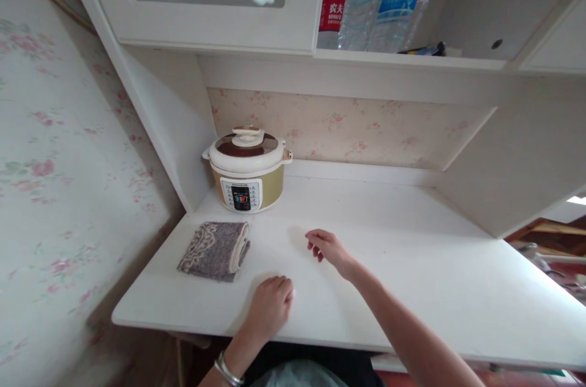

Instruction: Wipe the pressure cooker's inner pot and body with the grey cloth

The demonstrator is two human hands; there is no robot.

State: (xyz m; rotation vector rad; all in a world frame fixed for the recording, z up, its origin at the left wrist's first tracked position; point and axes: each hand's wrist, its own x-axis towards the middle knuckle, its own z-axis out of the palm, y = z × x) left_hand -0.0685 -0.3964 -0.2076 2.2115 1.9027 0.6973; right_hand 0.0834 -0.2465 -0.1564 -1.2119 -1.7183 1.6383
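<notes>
My left hand (271, 304) rests near the front edge of a white counter (412, 277), its fingers curled under in a loose fist with nothing visible in them. My right hand (328, 248) hovers over the counter's middle, fingers slightly bent and apart, holding nothing. A folded grey patterned towel (215, 250) lies to the left of both hands. Behind it stands a white and olive electric pressure cooker (247, 170) with its lid on, against the back left corner.
A flowered wall (55, 179) runs along the left. White cabinets hang overhead, and an open shelf holds several water bottles (379, 2). A white side panel (526, 155) bounds the counter on the right.
</notes>
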